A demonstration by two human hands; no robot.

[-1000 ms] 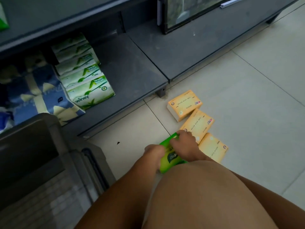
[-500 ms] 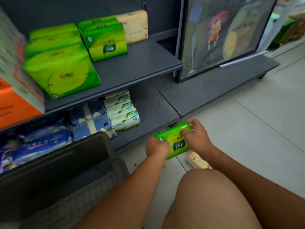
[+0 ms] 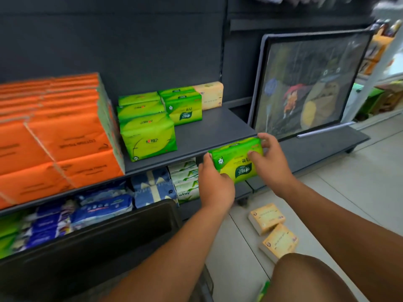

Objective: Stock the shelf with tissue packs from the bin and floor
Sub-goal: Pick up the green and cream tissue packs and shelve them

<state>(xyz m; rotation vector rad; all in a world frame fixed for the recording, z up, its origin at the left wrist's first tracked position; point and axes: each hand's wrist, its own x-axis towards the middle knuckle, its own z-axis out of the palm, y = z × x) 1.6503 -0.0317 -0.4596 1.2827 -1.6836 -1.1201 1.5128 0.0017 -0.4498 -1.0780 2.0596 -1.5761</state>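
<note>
Green plastic-wrapped tissue pack [image 3: 236, 159] held in the air just before the front edge of the dark grey metal shelf [image 3: 218, 127], tilted, right end higher. Gripped at its left end by the left hand [image 3: 214, 184], fingers curled round it; at its right end by the right hand [image 3: 269, 159], thumb on the face, fingers over the top. Below, two yellow tissue packs [image 3: 266, 217] close together on the pale tiled floor [image 3: 349, 203].

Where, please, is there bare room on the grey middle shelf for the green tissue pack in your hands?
The grey middle shelf is bare at right front, bordered by the large green packs on its left, the smaller green packs and pale yellow pack behind, and the framed picture to the right. The left is crowded with orange packs.
</note>
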